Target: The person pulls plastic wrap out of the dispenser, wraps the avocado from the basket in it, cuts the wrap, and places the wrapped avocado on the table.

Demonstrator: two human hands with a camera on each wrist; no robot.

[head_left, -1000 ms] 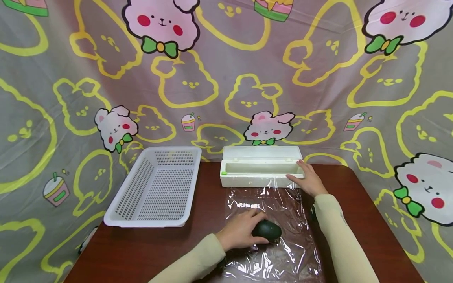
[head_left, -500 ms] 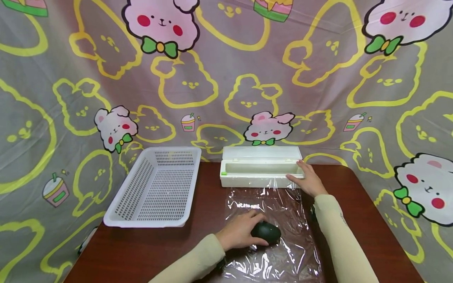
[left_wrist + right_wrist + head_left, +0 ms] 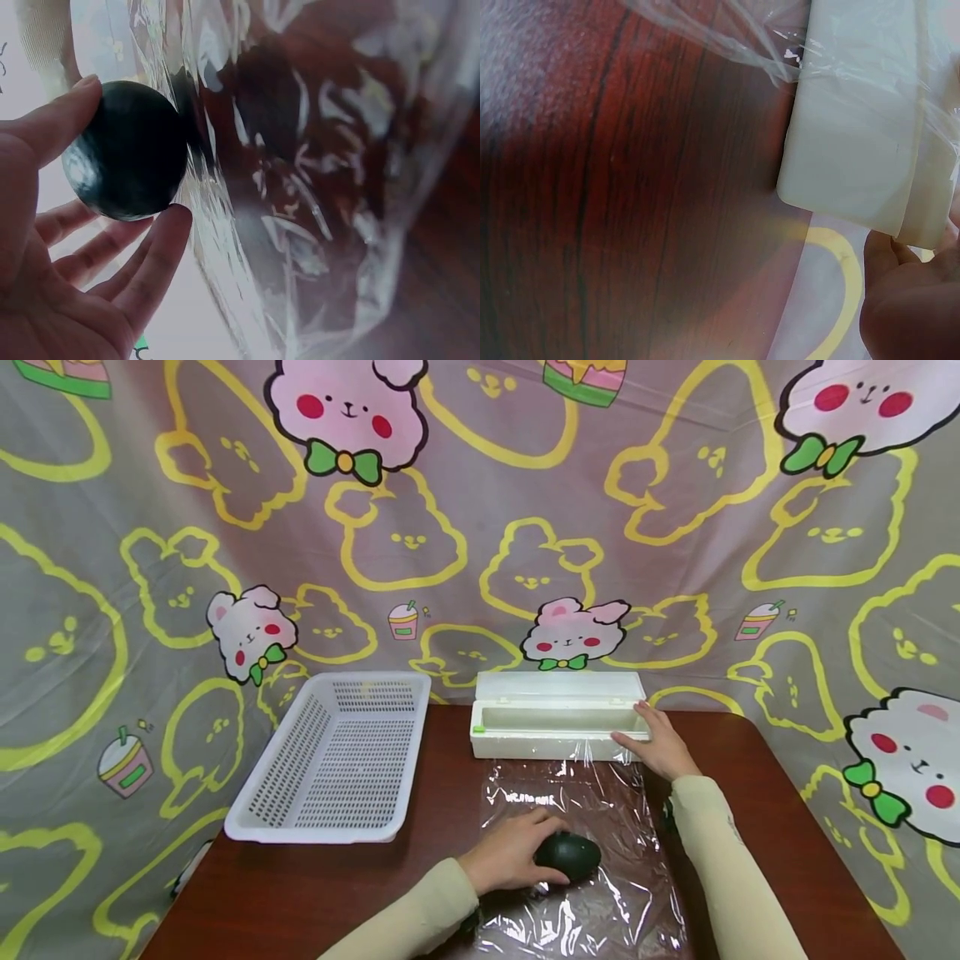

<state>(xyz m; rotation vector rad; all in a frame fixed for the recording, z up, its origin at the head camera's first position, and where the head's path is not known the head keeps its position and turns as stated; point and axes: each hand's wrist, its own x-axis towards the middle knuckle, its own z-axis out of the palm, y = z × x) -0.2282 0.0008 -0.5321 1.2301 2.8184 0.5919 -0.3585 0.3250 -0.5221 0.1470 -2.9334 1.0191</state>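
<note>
A patterned cloth point(image 3: 480, 485) of rabbit faces and yellow outlines hangs behind and at both sides, meeting the far edge of the dark red bench point(image 3: 757, 793). A white perforated basket point(image 3: 367, 836) sits at the far left of the bench, its near left corner close to the bench's left edge; a strip of bench wood runs between it and the clear film. The clear film point(image 3: 630, 885), wrinkled and shiny, stretches from the front of the white box towards the person and out of the head view at the bottom. The white box point(image 3: 517, 747) lies lengthwise near the far edge, its lid point(image 3: 558, 683) tipped back. A wider stretch of wood lies between the right sleeve point(image 3: 723, 860) and the bench's right edge.

The right hand point(image 3: 663, 747) grips the right end of the white box, thumb on the front rim, fingers at the far corner. The left hand point(image 3: 513, 852) is over the clear film, thumb and fingers pinching the dark green oval object from opposite sides. The dark green oval object point(image 3: 576, 857) is against the clear film, inside its side edges and well apart from the box. A small green tab point(image 3: 479, 729) marks the box's left front corner.
</note>
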